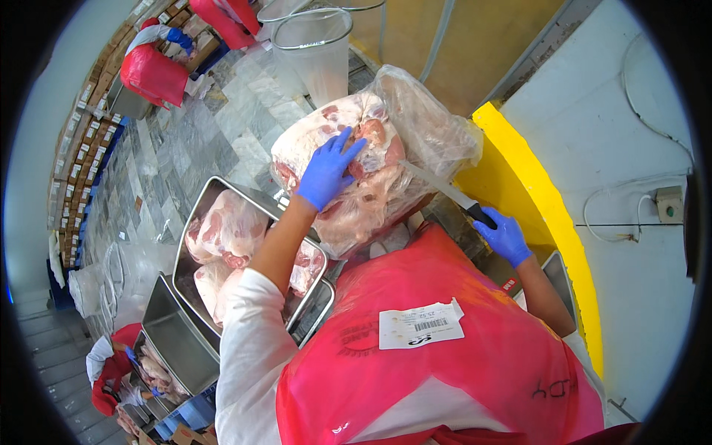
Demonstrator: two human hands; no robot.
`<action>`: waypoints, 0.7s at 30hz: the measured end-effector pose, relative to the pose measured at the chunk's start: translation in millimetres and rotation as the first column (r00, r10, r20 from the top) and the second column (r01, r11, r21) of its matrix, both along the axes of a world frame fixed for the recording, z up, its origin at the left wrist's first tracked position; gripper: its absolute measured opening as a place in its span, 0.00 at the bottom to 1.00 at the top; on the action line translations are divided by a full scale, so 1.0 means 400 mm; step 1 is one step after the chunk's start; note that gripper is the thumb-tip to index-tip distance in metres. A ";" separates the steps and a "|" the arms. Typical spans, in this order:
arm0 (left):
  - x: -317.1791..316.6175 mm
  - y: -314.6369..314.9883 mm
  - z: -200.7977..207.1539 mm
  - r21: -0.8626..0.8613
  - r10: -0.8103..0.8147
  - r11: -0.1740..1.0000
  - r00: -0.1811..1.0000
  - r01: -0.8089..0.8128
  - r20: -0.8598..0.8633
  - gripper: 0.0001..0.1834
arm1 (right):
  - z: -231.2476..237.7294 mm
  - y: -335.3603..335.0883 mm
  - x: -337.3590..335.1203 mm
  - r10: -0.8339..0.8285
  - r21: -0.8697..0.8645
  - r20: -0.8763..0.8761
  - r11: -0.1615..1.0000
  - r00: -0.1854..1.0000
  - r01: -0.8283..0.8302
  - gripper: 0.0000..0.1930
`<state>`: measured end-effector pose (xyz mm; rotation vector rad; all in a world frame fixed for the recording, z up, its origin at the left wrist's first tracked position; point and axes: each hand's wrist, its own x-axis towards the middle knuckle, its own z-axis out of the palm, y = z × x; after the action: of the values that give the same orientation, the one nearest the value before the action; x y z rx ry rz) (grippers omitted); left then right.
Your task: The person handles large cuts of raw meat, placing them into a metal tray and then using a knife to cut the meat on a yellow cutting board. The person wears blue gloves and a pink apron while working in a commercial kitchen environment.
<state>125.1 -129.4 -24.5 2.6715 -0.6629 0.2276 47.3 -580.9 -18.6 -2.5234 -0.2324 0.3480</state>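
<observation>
My left hand [326, 174], in a blue glove, lies on top of a large block of pale, fatty raw meat [308, 141] with its fingers spread. Clear plastic film [430, 130] hangs loose past the block's far right side and clings to its near side. My right hand [504, 239], also blue-gloved, grips the black handle of a knife [445, 187]. Its long blade points left, the tip at the right edge of the meat; whether it cuts in, I cannot tell. What supports the block is mostly hidden.
A steel tub [199, 213] holding meat pieces stands left of the block, with another steel tub [178, 341] beyond it. Hooped clear bags [311, 63] stand ahead. A yellow-edged wall [545, 185] rises at right. Co-workers in red aprons [152, 74] work at far left; stacked boxes [81, 163] line that side.
</observation>
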 end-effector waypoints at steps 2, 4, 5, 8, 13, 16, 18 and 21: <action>0.072 -0.003 0.008 0.071 -0.150 0.985 0.984 0.157 -0.098 0.38 | 0.009 -0.006 -0.002 0.012 0.005 0.056 1.000 0.998 -0.012 0.24; 0.117 -0.011 -0.001 0.043 -0.284 0.956 0.954 0.289 -0.099 0.36 | 0.032 -0.014 -0.010 -0.019 0.050 0.039 0.999 0.999 0.017 0.23; 0.140 -0.019 -0.007 0.044 -0.276 0.958 0.952 0.284 -0.135 0.35 | 0.044 -0.019 -0.012 -0.031 0.073 0.030 0.997 0.999 0.029 0.23; 0.199 -0.075 0.044 0.022 -0.210 0.971 0.897 0.237 -0.390 0.35 | 0.059 -0.041 -0.037 -0.055 0.061 0.012 0.997 0.998 0.054 0.23; 0.290 -0.084 -0.043 0.229 -0.174 0.953 0.977 0.198 -0.124 0.44 | 0.112 -0.032 -0.008 0.119 0.104 0.076 0.986 0.990 -0.127 0.23; 0.328 -0.096 -0.073 0.119 -0.106 0.982 0.951 0.146 -0.291 0.41 | 0.158 0.008 0.044 0.225 -0.006 0.122 0.974 0.967 -0.226 0.22; 0.326 -0.090 -0.079 0.099 -0.059 0.991 0.950 0.093 -0.305 0.43 | 0.199 0.044 0.091 0.284 -0.105 0.134 0.957 0.949 -0.271 0.22; 0.301 -0.071 -0.103 0.029 -0.010 0.999 0.972 0.017 -0.234 0.46 | 0.273 0.086 0.152 0.373 -0.239 0.142 0.912 0.917 -0.334 0.23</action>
<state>245.6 -157.8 -65.6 2.6653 -0.6135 -0.1016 108.1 -546.6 90.8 -2.7200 -0.7741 0.2893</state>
